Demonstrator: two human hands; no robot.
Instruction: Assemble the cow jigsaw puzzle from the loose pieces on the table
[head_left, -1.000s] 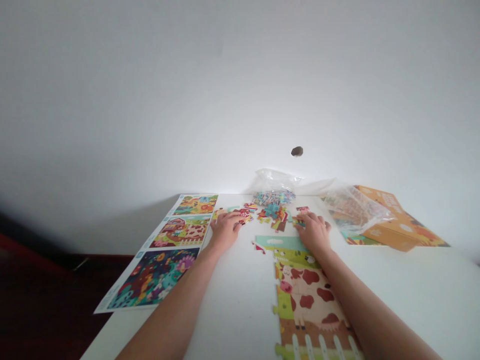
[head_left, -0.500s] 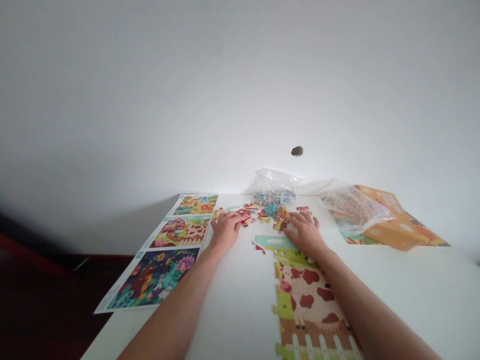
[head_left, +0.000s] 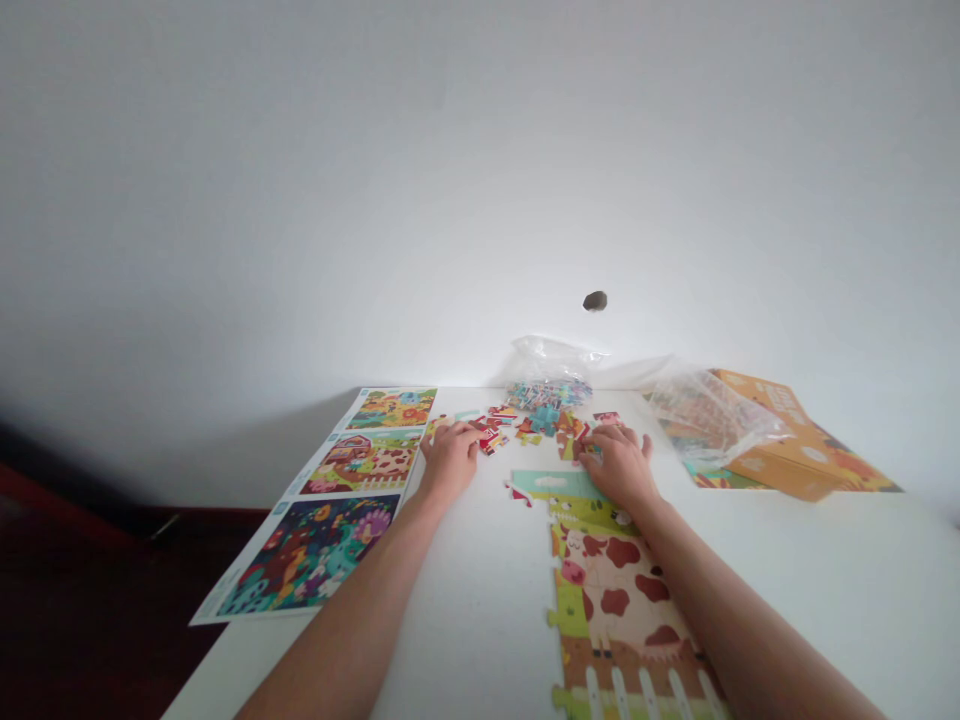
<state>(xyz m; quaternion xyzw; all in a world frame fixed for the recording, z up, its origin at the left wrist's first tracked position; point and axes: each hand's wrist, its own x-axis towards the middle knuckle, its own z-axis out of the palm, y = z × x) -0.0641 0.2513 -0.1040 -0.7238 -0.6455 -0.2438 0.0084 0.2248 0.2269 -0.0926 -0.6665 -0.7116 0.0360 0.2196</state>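
Observation:
My left hand (head_left: 450,458) rests on the table at the left of a loose heap of jigsaw pieces, fingers bent but apart. Its fingertips reach a red puzzle piece (head_left: 491,437). My right hand (head_left: 622,468) is at the heap's right side, thumb and forefinger closed on a small puzzle piece (head_left: 592,450) that they mostly cover. More loose pieces (head_left: 529,438) lie between the hands. Below my right hand is a partly joined cow puzzle (head_left: 615,590), its right edge hidden under my forearm. A red-and-white corner juts from its upper left.
A sheet with three printed pictures (head_left: 356,465) lies along the left edge. Against the wall stands a clear bag of pieces (head_left: 551,385). To the right, another plastic bag (head_left: 716,420) overlaps an orange box (head_left: 780,440) on a coloured sheet. The wall has a hole (head_left: 595,301).
My right hand has shifted slightly right, uncovering a reddish piece near its fingertips. My left hand has barely moved. The joined cow puzzle stays in place.

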